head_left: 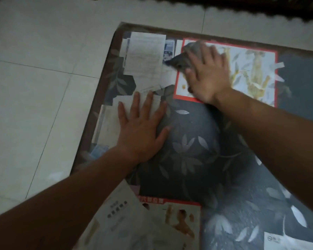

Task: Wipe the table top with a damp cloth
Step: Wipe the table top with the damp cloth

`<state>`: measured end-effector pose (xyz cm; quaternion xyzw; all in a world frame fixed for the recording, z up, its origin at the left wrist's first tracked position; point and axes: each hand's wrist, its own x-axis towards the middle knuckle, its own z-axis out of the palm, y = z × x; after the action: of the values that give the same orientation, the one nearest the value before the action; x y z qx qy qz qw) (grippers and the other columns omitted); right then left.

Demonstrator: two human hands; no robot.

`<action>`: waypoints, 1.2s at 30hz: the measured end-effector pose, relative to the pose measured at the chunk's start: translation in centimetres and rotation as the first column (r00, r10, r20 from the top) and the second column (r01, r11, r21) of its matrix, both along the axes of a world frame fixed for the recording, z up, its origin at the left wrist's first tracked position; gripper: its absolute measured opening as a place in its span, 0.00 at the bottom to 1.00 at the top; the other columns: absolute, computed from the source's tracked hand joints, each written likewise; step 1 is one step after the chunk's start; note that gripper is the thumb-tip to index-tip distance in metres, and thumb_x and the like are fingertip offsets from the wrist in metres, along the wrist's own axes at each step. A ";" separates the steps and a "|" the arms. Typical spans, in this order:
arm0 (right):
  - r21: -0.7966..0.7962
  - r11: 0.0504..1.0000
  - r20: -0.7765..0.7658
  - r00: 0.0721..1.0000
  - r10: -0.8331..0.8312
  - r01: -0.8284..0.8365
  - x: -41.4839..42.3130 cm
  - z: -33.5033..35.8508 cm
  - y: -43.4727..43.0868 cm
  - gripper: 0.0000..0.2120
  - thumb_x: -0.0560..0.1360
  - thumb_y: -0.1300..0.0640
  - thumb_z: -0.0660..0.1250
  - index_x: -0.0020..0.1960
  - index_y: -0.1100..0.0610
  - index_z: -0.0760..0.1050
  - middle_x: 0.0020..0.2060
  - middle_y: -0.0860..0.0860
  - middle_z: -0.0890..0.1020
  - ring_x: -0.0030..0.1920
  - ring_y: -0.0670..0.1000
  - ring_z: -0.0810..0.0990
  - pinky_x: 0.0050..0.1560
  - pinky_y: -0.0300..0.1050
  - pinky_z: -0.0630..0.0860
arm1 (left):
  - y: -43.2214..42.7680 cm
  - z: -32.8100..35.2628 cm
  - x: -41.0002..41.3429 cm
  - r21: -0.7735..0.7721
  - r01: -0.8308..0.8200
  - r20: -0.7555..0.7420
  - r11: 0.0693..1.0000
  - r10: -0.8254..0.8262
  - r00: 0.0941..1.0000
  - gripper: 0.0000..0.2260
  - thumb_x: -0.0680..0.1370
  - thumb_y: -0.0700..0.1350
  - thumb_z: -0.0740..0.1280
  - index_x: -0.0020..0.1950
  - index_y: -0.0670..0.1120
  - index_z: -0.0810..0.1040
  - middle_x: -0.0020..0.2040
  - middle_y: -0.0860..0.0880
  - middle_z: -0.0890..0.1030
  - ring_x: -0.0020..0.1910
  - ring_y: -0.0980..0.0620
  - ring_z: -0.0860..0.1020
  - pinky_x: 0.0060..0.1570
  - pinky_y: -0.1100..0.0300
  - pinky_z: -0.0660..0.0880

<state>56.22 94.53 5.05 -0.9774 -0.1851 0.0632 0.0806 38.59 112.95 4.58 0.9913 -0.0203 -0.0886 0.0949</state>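
Observation:
The table top (192, 134) is a glass sheet over a dark leaf-patterned cover, with papers and posters beneath it. A grey cloth (182, 59) lies bunched near the far left part of the top, on a red-bordered poster (251, 73). My right hand (208, 74) presses flat on the cloth, fingers spread over it; it looks blurred. My left hand (143, 123) rests flat on the glass near the left edge, fingers apart, holding nothing.
White sheets (145, 56) lie under the glass at the far left corner, and a red-topped leaflet (161, 222) at the near edge. Pale floor tiles (43, 87) surround the table's left side. A dark rug edge (260, 8) runs along the back.

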 end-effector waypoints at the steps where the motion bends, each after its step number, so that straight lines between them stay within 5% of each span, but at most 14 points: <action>1: 0.005 0.993 -0.003 0.993 0.122 -0.122 -0.8 0.0 0.8 0.28 0.82 0.40 0.48 0.80 0.43 0.52 0.82 0.52 0.50 0.81 0.60 0.47 0.78 0.62 0.42 | 0.0 0.1 0.0 -0.006 0.001 -0.001 1.000 -0.001 1.000 0.32 0.79 0.67 0.48 0.82 0.59 0.48 0.84 0.47 0.44 0.82 0.39 0.39 0.74 0.29 0.41; 4: -0.025 0.972 -0.031 0.972 0.232 -0.233 -0.3 0.2 -0.3 0.28 0.81 0.39 0.47 0.80 0.43 0.52 0.82 0.50 0.50 0.81 0.58 0.48 0.79 0.59 0.42 | 0.1 0.1 -0.1 -0.015 0.012 -0.003 1.000 -0.012 1.000 0.33 0.79 0.66 0.48 0.82 0.58 0.48 0.84 0.47 0.43 0.81 0.39 0.38 0.74 0.29 0.39; 9: -0.050 0.998 -0.017 0.999 -0.035 0.034 4.5 0.4 3.6 0.28 0.82 0.40 0.47 0.81 0.42 0.49 0.82 0.53 0.49 0.81 0.60 0.46 0.78 0.62 0.40 | 0.1 -0.3 -0.2 -0.038 0.031 0.049 0.999 -0.029 0.998 0.32 0.79 0.64 0.50 0.82 0.56 0.53 0.84 0.45 0.47 0.81 0.38 0.40 0.74 0.29 0.39; 13: 0.000 0.965 -0.014 0.965 0.262 -0.262 3.8 0.9 10.6 0.27 0.82 0.40 0.47 0.80 0.41 0.50 0.82 0.51 0.49 0.81 0.59 0.46 0.79 0.62 0.42 | 0.3 -0.5 -0.1 -0.067 0.023 0.058 0.997 -0.020 0.998 0.34 0.79 0.63 0.54 0.81 0.51 0.53 0.84 0.44 0.48 0.82 0.39 0.40 0.74 0.29 0.38; 18: -0.034 0.896 -0.046 0.896 0.442 -0.443 3.4 1.0 8.9 0.28 0.82 0.40 0.48 0.81 0.44 0.52 0.82 0.51 0.50 0.81 0.57 0.48 0.79 0.59 0.44 | 2.2 0.1 -0.8 -0.180 0.026 0.054 0.983 -0.016 0.998 0.32 0.77 0.58 0.59 0.78 0.47 0.58 0.83 0.42 0.52 0.82 0.43 0.44 0.79 0.37 0.41; 24: -0.005 0.989 -0.001 0.989 0.148 -0.148 4.7 0.3 13.6 0.28 0.81 0.40 0.47 0.80 0.42 0.50 0.82 0.51 0.49 0.81 0.59 0.46 0.78 0.62 0.41 | 4.9 -0.2 -2.3 -0.029 -0.064 0.047 0.998 0.066 0.997 0.32 0.79 0.68 0.50 0.79 0.55 0.58 0.83 0.42 0.52 0.82 0.38 0.47 0.74 0.27 0.46; 30: -0.048 0.798 -0.044 0.799 0.599 -0.601 -1.0 0.6 8.8 0.27 0.82 0.41 0.48 0.80 0.46 0.56 0.81 0.53 0.52 0.81 0.59 0.49 0.78 0.61 0.46 | 5.3 -0.4 -2.3 -0.056 -0.021 0.094 0.998 0.027 0.995 0.32 0.78 0.66 0.53 0.78 0.51 0.60 0.82 0.40 0.55 0.82 0.38 0.49 0.73 0.26 0.47; 36: -0.016 0.977 -0.008 0.978 0.210 -0.210 -0.7 0.3 8.4 0.27 0.82 0.41 0.46 0.81 0.44 0.51 0.82 0.52 0.49 0.81 0.58 0.46 0.79 0.59 0.41 | 6.4 0.1 -2.8 -0.251 -0.048 0.099 0.967 0.075 0.992 0.26 0.74 0.58 0.61 0.68 0.45 0.66 0.77 0.36 0.63 0.80 0.37 0.55 0.78 0.33 0.47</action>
<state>55.57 102.96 5.32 -0.9527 -0.2867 0.0761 0.0656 35.82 119.37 4.65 0.9751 -0.0054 -0.0290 0.2196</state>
